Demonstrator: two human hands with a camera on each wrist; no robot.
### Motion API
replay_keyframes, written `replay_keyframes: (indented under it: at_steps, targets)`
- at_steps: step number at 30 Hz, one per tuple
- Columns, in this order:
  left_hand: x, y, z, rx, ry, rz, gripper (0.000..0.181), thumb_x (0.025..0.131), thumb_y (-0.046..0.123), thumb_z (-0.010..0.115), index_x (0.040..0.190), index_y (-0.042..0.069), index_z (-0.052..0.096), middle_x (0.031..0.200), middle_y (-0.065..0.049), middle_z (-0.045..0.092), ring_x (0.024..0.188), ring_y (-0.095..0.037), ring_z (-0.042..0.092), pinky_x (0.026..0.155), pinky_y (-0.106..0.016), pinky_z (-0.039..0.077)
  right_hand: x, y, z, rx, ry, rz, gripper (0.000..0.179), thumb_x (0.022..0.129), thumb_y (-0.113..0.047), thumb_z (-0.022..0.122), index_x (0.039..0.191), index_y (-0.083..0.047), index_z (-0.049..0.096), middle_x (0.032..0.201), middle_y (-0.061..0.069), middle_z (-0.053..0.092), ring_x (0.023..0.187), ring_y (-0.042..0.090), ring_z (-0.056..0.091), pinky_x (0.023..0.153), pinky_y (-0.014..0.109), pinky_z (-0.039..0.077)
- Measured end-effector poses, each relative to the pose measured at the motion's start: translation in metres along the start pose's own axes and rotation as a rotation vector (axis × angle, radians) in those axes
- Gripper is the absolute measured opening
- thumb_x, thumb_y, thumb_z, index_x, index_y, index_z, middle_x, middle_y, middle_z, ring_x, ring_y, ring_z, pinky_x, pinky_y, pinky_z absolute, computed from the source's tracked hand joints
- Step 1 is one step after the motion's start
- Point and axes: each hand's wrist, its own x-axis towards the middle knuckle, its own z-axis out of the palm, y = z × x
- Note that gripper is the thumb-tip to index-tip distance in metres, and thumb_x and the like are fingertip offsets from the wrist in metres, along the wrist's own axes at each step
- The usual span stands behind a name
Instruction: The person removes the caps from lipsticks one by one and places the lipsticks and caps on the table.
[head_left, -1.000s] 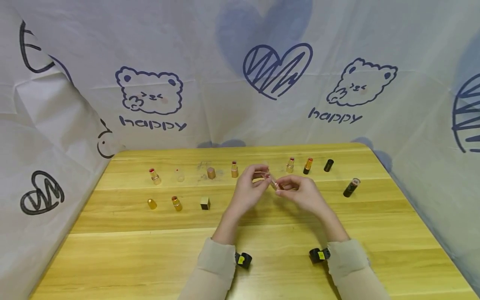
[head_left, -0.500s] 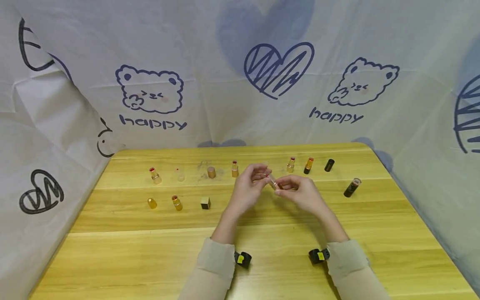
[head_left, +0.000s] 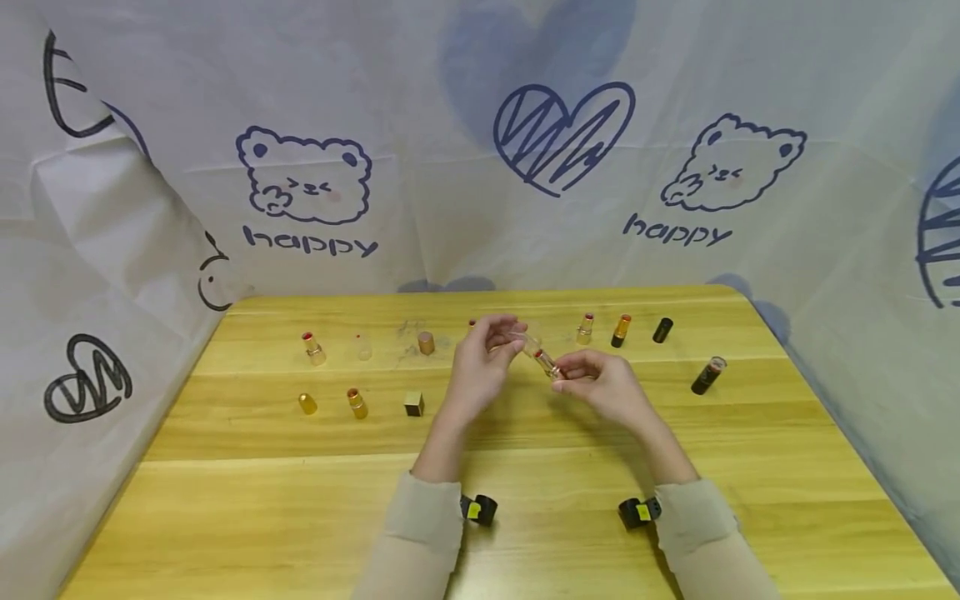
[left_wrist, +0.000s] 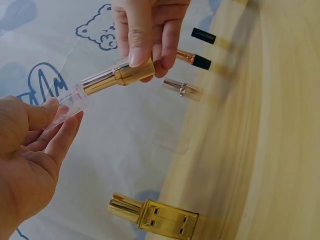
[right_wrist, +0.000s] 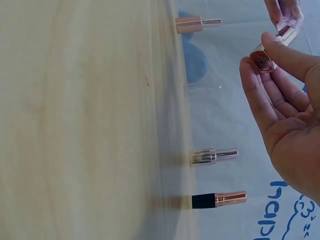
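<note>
My left hand [head_left: 480,367] pinches a clear lipstick cap [left_wrist: 72,106] between thumb and fingers. My right hand [head_left: 607,387] grips the base of a gold lipstick [head_left: 547,364], tilted up toward the left hand. In the head view the red tip shows, just clear of the cap. From the left wrist view, the cap's open end overlaps or sits right at the lipstick's shiny tube. The right wrist view shows the lipstick's underside [right_wrist: 262,61] between right thumb and fingers. Both hands are above the wooden table [head_left: 555,517].
Uncapped lipsticks [head_left: 313,348] [head_left: 357,403] [head_left: 585,328] [head_left: 620,331] stand along the table. Among them are a clear cap [head_left: 363,347], a rose-gold cap [head_left: 426,342], a gold cap [head_left: 307,404], a black-and-gold square cap [head_left: 414,404], a black cap [head_left: 662,330] and a dark tube [head_left: 708,376].
My left hand has moved left with the clear cap, drawing it off the lipstick so that the red tip shows. My right hand has stayed nearly still, holding the base.
</note>
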Motion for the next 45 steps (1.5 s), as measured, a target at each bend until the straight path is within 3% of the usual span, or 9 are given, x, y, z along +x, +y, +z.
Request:
replay_keyframes:
  at_steps: [6,11,17,26,36,45]
  targets:
    - [0.002,0.001,-0.005,-0.005,0.017,0.02,0.034,0.101,-0.002,0.064,0.134,-0.002,0.057,0.126,-0.021,0.068,0.113,-0.028,0.068,0.096,-0.027,0.057,-0.002,-0.002,0.001,0.013,0.015,-0.007,0.031,0.092,-0.011,0.081,0.12,-0.002,0.072,0.108,0.013,0.075,0.099,0.026,0.072,0.08,0.028,0.062]
    - [0.002,0.001,-0.007,0.0,0.037,0.009,0.034,0.101,-0.002,0.064,0.134,-0.001,0.057,0.126,-0.017,0.068,0.113,-0.027,0.067,0.097,-0.025,0.057,-0.001,-0.001,0.001,0.054,0.052,-0.016,0.033,0.092,-0.007,0.08,0.123,-0.001,0.07,0.112,0.015,0.073,0.104,0.03,0.071,0.084,0.027,0.062]
    - [0.001,0.0,-0.008,0.087,0.018,0.041,0.035,0.099,-0.005,0.065,0.133,-0.002,0.057,0.124,-0.018,0.068,0.112,-0.028,0.068,0.095,-0.026,0.058,0.0,0.0,0.0,0.061,0.113,-0.044,0.039,0.092,-0.01,0.081,0.128,0.0,0.066,0.116,0.018,0.071,0.109,0.03,0.069,0.09,0.024,0.059]
    - [0.001,-0.003,-0.003,0.291,-0.071,0.099,0.033,0.096,-0.006,0.069,0.128,-0.004,0.061,0.121,-0.016,0.068,0.11,-0.028,0.068,0.097,-0.031,0.058,0.001,0.005,-0.006,0.074,0.147,-0.014,0.043,0.094,-0.011,0.078,0.132,0.004,0.062,0.122,0.021,0.068,0.115,0.033,0.065,0.095,0.023,0.057]
    - [-0.002,-0.009,0.014,0.521,-0.25,-0.008,0.035,0.1,0.003,0.068,0.135,0.003,0.061,0.126,-0.01,0.067,0.113,-0.024,0.065,0.098,-0.034,0.056,0.002,0.019,-0.022,-0.057,0.086,0.018,0.045,0.095,-0.017,0.079,0.135,-0.002,0.064,0.125,0.017,0.068,0.114,0.032,0.067,0.092,0.033,0.059]
    - [-0.005,-0.015,0.022,0.59,-0.3,-0.021,0.033,0.1,0.001,0.066,0.133,0.002,0.06,0.123,-0.01,0.068,0.111,-0.025,0.066,0.094,-0.034,0.058,0.001,0.024,-0.027,-0.095,0.036,0.05,0.034,0.092,-0.008,0.079,0.123,0.002,0.067,0.115,0.017,0.072,0.108,0.032,0.068,0.091,0.038,0.059]
